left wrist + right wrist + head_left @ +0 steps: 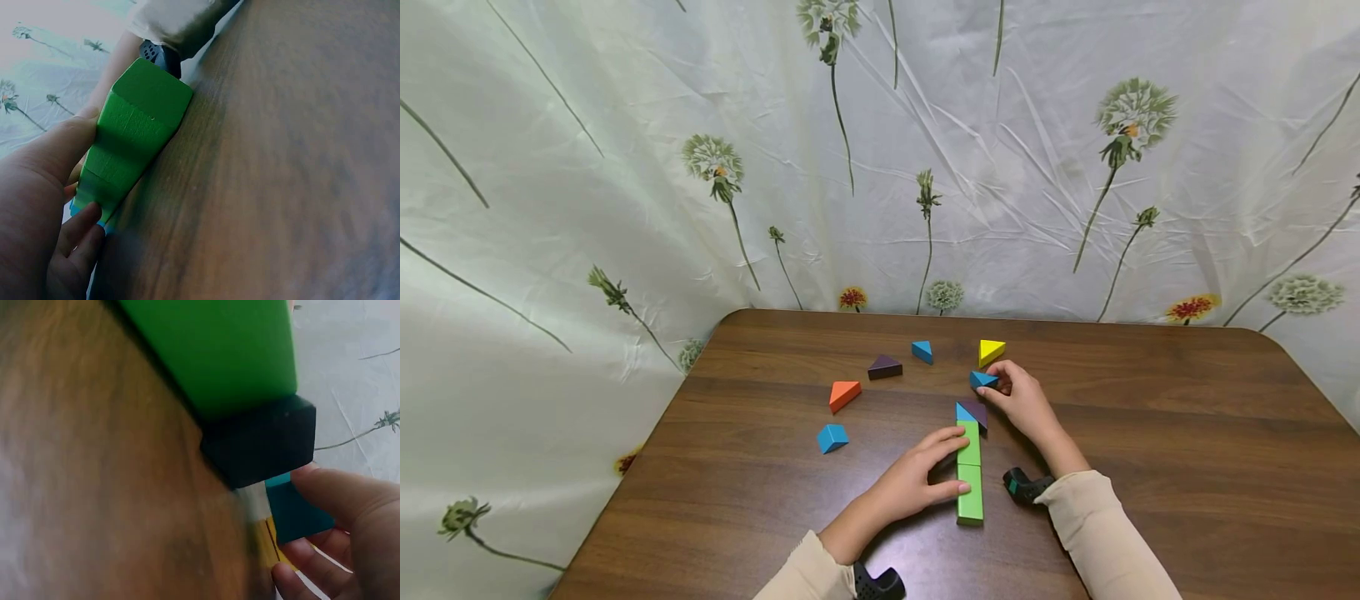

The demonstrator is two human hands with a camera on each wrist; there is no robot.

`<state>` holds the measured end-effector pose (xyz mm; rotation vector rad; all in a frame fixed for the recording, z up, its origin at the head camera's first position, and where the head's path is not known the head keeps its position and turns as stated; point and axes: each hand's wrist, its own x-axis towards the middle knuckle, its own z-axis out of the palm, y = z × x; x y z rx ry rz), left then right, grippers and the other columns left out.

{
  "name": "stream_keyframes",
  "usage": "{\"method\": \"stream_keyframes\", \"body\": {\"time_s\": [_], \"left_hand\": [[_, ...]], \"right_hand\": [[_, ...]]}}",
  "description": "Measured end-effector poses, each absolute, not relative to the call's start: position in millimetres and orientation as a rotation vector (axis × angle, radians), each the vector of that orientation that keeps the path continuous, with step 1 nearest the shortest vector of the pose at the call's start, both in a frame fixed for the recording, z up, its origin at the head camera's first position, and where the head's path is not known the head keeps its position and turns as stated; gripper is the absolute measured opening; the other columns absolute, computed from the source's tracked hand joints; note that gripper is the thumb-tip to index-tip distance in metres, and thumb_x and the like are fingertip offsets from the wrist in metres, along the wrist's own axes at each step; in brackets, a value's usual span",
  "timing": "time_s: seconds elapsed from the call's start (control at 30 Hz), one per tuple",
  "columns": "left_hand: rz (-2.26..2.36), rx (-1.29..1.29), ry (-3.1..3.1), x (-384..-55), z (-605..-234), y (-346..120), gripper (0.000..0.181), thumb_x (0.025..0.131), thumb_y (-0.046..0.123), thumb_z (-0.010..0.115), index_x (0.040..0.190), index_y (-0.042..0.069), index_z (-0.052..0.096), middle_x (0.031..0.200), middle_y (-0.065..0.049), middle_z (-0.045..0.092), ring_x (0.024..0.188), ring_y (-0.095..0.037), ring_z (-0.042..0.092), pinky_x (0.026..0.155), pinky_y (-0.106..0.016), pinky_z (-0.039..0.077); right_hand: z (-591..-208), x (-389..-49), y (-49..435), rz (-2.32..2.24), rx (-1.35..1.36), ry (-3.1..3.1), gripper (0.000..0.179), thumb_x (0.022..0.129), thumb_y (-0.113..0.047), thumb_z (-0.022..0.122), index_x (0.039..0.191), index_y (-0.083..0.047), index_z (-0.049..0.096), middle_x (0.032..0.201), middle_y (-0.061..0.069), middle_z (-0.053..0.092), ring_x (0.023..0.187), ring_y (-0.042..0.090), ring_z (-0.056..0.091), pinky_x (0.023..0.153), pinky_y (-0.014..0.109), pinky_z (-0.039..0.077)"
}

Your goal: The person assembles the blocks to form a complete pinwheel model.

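Two green blocks (970,492) lie end to end in a line on the table. My left hand (916,477) rests on them, the thumb at the nearer block and the fingertips on the farther one. Against the line's far end sit a small blue triangle block (964,413) and a dark purple triangle block (979,414), side by side. Just beyond, my right hand (1018,406) pinches another blue triangular block (301,514) between thumb and fingers. Behind that hand is a yellow triangle block (991,351). In the left wrist view the green block (134,125) stands large beside the thumb.
Left of the line lie loose blocks: a blue one (832,438), an orange triangle (844,395), a dark purple triangle (885,367) and a blue triangle (922,352). The brown wooden table (1187,417) meets a flowered curtain (1000,167) at its back edge.
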<state>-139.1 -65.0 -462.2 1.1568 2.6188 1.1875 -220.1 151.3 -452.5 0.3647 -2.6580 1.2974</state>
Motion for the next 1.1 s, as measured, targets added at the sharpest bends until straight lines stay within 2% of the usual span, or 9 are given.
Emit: {"method": "stream_keyframes", "body": {"time_s": [0.47,0.8,1.1], "left_hand": [[1.188,1.145,2.609,-138.9,-461.8,-64.8,0.057,0.087,0.040,0.056,0.135,0.014,0.041,0.142,0.004,0.030,0.127,-0.014,0.030,0.099,-0.036,0.031],[1.193,1.151,2.605,-139.6,-461.8,-65.0,0.057,0.087,0.038,0.057,0.135,0.013,0.042,0.142,0.003,0.030,0.127,-0.014,0.030,0.099,-0.036,0.031],[1.203,1.162,2.600,-139.2,-460.4,-64.9,0.056,0.086,0.036,0.058,0.134,0.012,0.042,0.141,0.001,0.031,0.127,-0.014,0.030,0.099,-0.035,0.031]], "right_hand": [[-454.8,-219.2,152.0,1.307,0.396,-2.701,0.026,0.081,-0.009,0.067,0.102,-0.001,0.054,0.098,0.015,0.057,0.084,0.027,0.055,0.076,0.044,0.046],[-454.2,-216.8,154.9,1.357,0.456,-2.659,0.020,0.084,-0.001,0.060,0.104,0.001,0.055,0.094,0.013,0.059,0.083,0.026,0.056,0.077,0.043,0.046],[-452.8,-215.1,153.1,1.389,0.475,-2.652,0.021,0.087,-0.008,0.059,0.107,-0.001,0.057,0.094,0.011,0.060,0.083,0.024,0.057,0.076,0.041,0.046]]}}
